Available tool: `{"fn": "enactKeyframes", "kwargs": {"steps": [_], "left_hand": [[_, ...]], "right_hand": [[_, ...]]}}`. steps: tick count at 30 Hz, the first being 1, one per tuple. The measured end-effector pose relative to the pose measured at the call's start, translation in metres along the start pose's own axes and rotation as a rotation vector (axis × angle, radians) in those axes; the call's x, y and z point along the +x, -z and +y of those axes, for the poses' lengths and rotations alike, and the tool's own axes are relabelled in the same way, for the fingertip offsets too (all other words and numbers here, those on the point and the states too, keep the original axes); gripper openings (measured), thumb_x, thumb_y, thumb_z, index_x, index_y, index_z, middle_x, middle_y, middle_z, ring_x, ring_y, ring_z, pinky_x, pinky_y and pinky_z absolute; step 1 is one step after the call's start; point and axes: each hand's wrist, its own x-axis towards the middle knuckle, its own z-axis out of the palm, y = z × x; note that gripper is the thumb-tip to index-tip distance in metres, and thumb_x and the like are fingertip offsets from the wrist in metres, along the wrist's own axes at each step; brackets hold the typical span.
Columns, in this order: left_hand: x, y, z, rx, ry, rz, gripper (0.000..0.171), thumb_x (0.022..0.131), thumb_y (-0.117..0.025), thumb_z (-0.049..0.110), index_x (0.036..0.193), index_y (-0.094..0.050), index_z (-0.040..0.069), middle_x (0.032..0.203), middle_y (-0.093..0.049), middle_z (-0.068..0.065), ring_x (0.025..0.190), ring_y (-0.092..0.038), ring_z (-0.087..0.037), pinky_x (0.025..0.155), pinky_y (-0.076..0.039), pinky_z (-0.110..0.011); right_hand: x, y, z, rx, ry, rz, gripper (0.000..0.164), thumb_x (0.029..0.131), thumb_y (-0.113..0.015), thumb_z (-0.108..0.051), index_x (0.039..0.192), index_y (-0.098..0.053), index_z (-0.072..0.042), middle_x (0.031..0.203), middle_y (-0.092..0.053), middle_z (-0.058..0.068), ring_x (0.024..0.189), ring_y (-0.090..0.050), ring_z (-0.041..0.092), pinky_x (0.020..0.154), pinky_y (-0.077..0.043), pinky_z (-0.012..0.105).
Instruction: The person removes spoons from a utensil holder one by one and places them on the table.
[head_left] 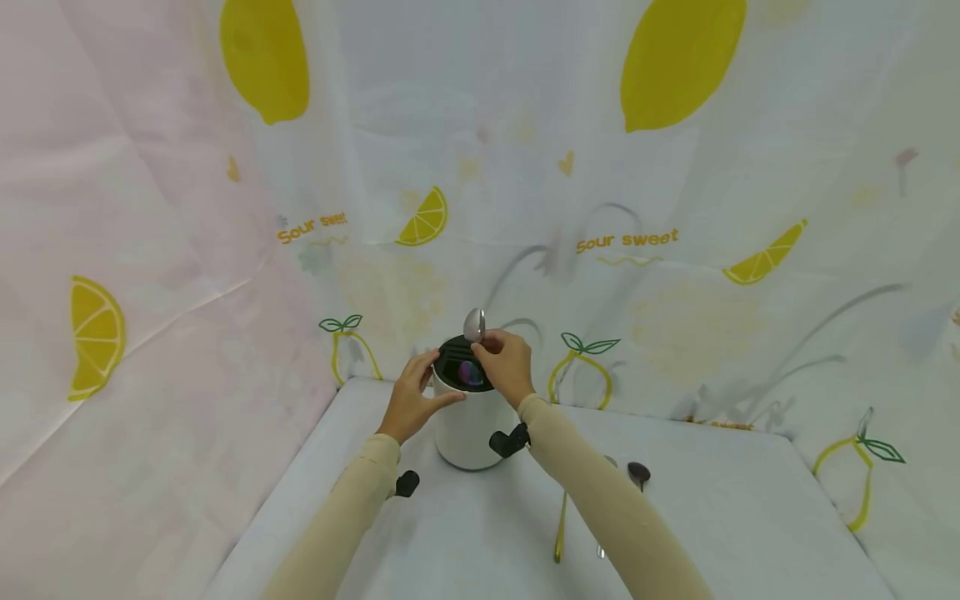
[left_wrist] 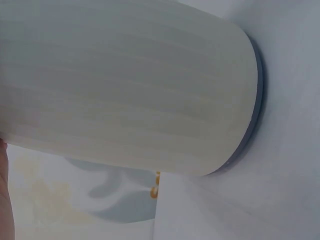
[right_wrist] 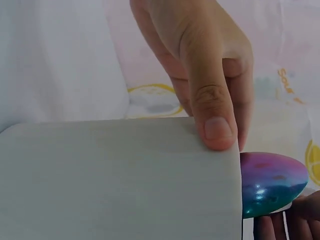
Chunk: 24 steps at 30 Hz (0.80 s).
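Observation:
A white cylindrical utensil holder [head_left: 468, 433] with a black slotted top [head_left: 453, 345] stands upright on the table. My left hand [head_left: 412, 402] grips its upper rim, the thumb against the near side; the right wrist view shows this left hand [right_wrist: 210, 75] at the rim too. Above the top, my right hand [head_left: 508, 365] pinches a silver spoon [head_left: 474, 325] with its bowl upward; the spoon's lower part is hidden by the fingers. An iridescent pink-and-blue spoon [right_wrist: 275, 185] sits in the holder, its bowl sticking out. The holder's wall [left_wrist: 130, 90] fills most of the left wrist view.
Right of the holder, partly under my right forearm, lie a gold spoon handle [head_left: 560, 533], a dark spoon [head_left: 639, 473] and the tip of a silver handle [head_left: 601, 551]. A lemon-print cloth [head_left: 510, 167] hangs behind the white table [head_left: 720, 500] and along its sides.

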Motion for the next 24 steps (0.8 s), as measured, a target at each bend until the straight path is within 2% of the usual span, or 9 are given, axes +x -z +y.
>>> {"fn": "enactKeyframes", "kwargs": {"steps": [5, 9, 14, 17, 24], "left_hand": [[0.0, 0.001, 0.0, 0.015, -0.003, 0.0, 0.089, 0.072, -0.085, 0.034, 0.144, -0.043, 0.001, 0.143, -0.041, -0.011, 0.136, -0.041, -0.023, 0.11, -0.034, -0.021], [0.001, 0.001, -0.001, 0.017, -0.012, -0.001, 0.089, 0.072, -0.085, 0.034, 0.144, -0.043, 0.001, 0.143, -0.041, -0.011, 0.136, -0.04, -0.023, 0.11, -0.033, -0.02], [0.001, 0.0, -0.002, 0.01, -0.014, 0.003, 0.09, 0.072, -0.086, 0.032, 0.144, -0.043, 0.001, 0.143, -0.041, -0.011, 0.136, -0.041, -0.023, 0.109, -0.033, -0.019], [0.001, 0.0, -0.003, 0.015, -0.012, 0.003, 0.089, 0.072, -0.086, 0.032, 0.144, -0.044, 0.002, 0.143, -0.042, -0.011, 0.135, -0.041, -0.023, 0.109, -0.033, -0.019], [0.001, 0.0, 0.0, 0.004, -0.019, 0.005, 0.088, 0.071, -0.087, 0.026, 0.143, -0.044, -0.001, 0.143, -0.041, -0.014, 0.135, -0.041, -0.027, 0.111, -0.034, -0.026]], "right_hand": [[-0.003, 0.003, 0.003, 0.221, -0.087, -0.034, 0.015, 0.088, -0.073, -0.009, 0.1, -0.072, 0.0, 0.095, -0.071, 0.009, 0.087, -0.068, 0.019, 0.079, -0.06, 0.029], [-0.004, 0.005, 0.007, 0.297, -0.139, -0.046, 0.017, 0.09, -0.071, -0.009, 0.104, -0.07, 0.0, 0.098, -0.07, 0.01, 0.086, -0.068, 0.018, 0.08, -0.06, 0.027], [-0.003, 0.009, 0.013, 0.4, -0.154, -0.068, 0.02, 0.09, -0.07, -0.006, 0.108, -0.068, 0.004, 0.102, -0.069, 0.016, 0.089, -0.069, 0.024, 0.083, -0.06, 0.031], [-0.002, 0.014, 0.014, 0.435, -0.146, -0.086, 0.022, 0.09, -0.069, -0.005, 0.109, -0.066, 0.006, 0.104, -0.068, 0.018, 0.093, -0.069, 0.029, 0.085, -0.059, 0.032], [-0.005, 0.037, -0.016, 0.392, -0.119, -0.096, 0.023, 0.091, -0.067, -0.002, 0.11, -0.063, 0.011, 0.104, -0.067, 0.02, 0.101, -0.064, 0.041, 0.079, -0.06, 0.03]]}}
